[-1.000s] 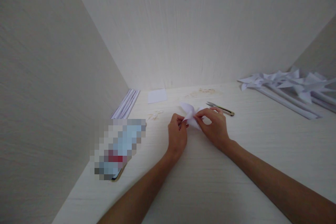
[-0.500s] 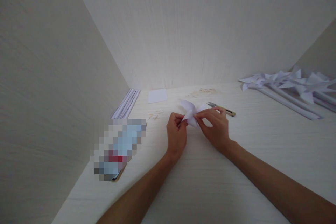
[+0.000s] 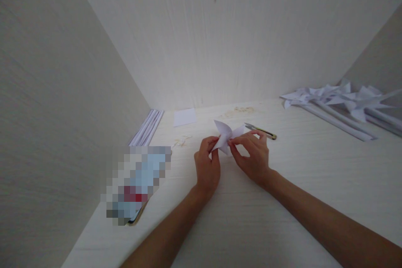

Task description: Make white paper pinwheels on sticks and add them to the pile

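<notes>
Head view: left hand (image 3: pixel 207 167) and right hand (image 3: pixel 253 157) pinch folded paper (image 3: pixel 225 136).

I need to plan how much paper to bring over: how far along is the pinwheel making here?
Done: several finished pinwheels on rolled sticks lie at the far right of the table. In hand: the left hand and right hand pinch a folded paper wheel, no stick on it. Left: one paper square and a bundle of rolled sticks sit unused. A cutter lies nearby.
</notes>
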The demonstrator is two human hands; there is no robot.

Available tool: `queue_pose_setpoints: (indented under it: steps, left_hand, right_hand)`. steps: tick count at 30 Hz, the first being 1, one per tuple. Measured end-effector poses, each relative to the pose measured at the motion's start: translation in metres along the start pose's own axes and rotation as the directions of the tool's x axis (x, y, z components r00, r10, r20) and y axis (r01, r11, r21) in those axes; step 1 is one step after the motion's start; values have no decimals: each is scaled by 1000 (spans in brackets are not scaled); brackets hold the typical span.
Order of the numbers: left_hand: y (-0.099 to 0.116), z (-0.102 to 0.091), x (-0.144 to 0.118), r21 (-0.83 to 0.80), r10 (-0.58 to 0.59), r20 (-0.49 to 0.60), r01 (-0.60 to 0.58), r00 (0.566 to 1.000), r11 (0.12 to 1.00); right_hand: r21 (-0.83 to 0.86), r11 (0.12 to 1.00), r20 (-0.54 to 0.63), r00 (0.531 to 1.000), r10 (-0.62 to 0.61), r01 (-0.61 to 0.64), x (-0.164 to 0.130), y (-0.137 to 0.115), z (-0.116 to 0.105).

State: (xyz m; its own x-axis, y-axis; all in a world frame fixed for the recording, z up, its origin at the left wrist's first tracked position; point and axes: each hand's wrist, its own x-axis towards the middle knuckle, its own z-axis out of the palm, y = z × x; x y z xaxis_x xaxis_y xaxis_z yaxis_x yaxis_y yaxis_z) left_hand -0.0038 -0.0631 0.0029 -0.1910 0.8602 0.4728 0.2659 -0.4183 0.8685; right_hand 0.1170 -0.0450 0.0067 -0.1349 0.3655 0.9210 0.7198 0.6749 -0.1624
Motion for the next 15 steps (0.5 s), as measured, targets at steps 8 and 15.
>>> queue_pose_setpoints:
  steps: [8,15]
  left_hand:
    - [0,-3,0,-107,-101,-50,95,994,990]
    - [3,-5,7,-111,-157,50,162,986,981]
  right_hand:
    - [17,992,-19,992,-123,123,-1,-4,-6]
    - [-13,989,31,988,-149,149,-1,-3,-5]
